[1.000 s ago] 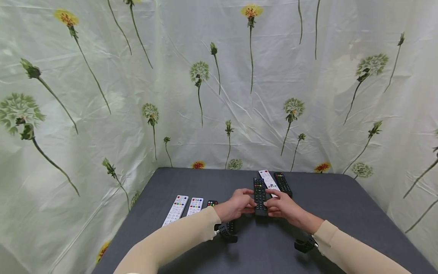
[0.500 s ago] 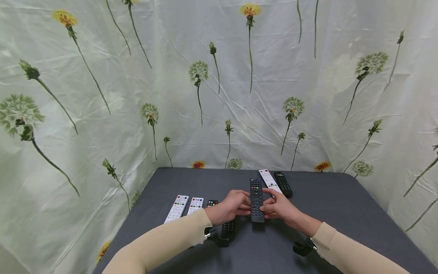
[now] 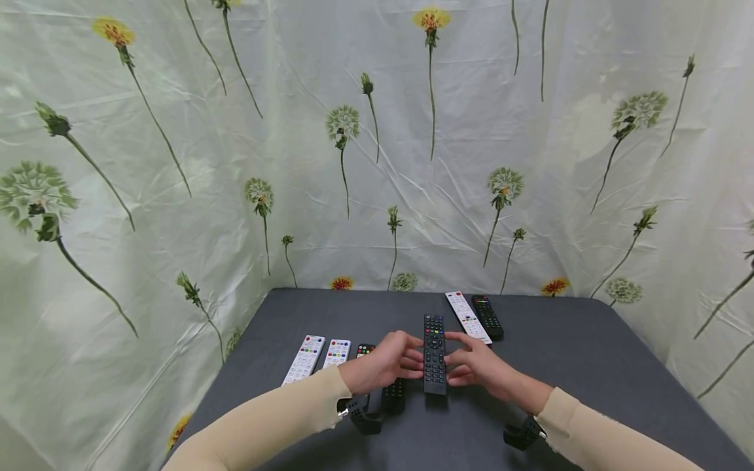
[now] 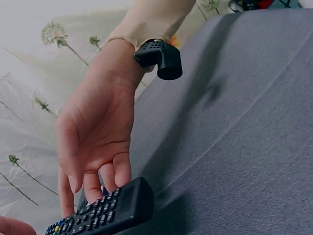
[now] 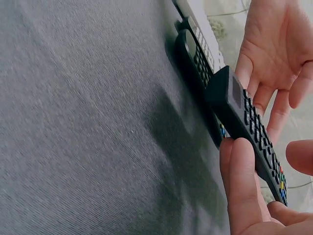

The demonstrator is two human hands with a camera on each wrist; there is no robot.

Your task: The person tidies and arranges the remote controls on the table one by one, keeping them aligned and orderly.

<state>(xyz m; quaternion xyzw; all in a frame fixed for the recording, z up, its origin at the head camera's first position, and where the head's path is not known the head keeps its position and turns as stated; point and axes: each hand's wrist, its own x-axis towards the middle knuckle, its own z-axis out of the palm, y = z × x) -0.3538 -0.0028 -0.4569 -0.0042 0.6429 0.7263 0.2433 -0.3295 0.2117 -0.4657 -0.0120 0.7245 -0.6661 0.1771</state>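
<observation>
Both hands are at one black remote control [image 3: 434, 358], which is a little right of the middle in the lower half of the head view and appears lifted above the table [image 3: 353, 314]. The left hand [image 3: 385, 360] touches its left side with nearly straight fingers, and its thumb is apart from the remote. The right hand [image 3: 485, 369] grips it from the other side with bent fingers; whether the right thumb also touches it, I cannot tell. The left wrist view cuts the far end of this remote at its bottom edge.

At the lower left of the head view, the left sleeve [image 3: 277, 415] hides the lower ends of a first white remote [image 3: 304, 358] and a second white remote [image 3: 337, 353]. Beside them only the top of a dark remote [image 3: 365, 350] is seen, and below the left hand the lower end of another dark remote [image 3: 393, 397]. Right of the middle, a farther white remote [image 3: 468, 318] and a farther black remote [image 3: 487, 318] lie slanted, side by side.

The table has a dark grey, cloth-like surface, with a pale line across it in the left wrist view. Behind it hangs a wrinkled whitish curtain [image 3: 294, 137] printed with dandelions. Red and dark objects [image 4: 264, 4] in the upper right corner of the left wrist view are cut off and unclear.
</observation>
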